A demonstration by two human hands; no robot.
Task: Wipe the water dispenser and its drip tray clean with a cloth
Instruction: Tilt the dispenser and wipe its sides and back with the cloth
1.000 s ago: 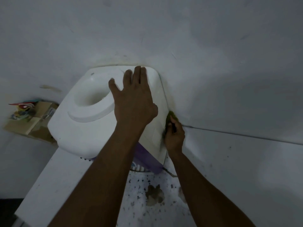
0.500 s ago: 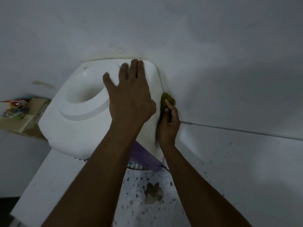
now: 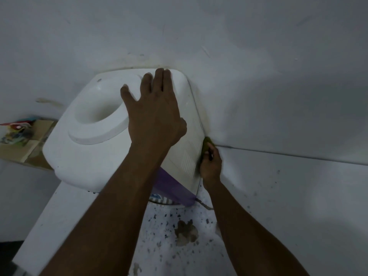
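The white water dispenser (image 3: 89, 156) stands at the far edge of a speckled surface (image 3: 165, 246), its back touching the wall (image 3: 258, 76). It is seen from above, with the round bottle well (image 3: 97, 114) open on its top.

The left hand (image 3: 157, 116) lies flat on the dispenser's top, just right of the well. Its 4 fingers are straight and reach the rear edge by the wall, the thumb is spread out toward the well, and it holds nothing.

The right hand (image 3: 211, 166) is down at the dispenser's right side, near the rear corner where that side meets the wall. Its fingers are curled round a green cloth (image 3: 206, 144) and press it against the side panel, just behind the ribbed vent slats (image 3: 188, 162). Only the top of the cloth shows above the fingers; the rest is hidden in the hand.

Below the left forearm a purple front panel (image 3: 171, 186) shows, and under it a sliver of the slatted drip tray (image 3: 159, 199), untouched by either hand. A thin cable (image 3: 205, 205) runs out by the front right corner. A brownish stain (image 3: 186, 232) marks the speckled surface in front of the dispenser. At the far left edge sits a cardboard box (image 3: 18, 148) with colourful packets on it, well apart from both hands
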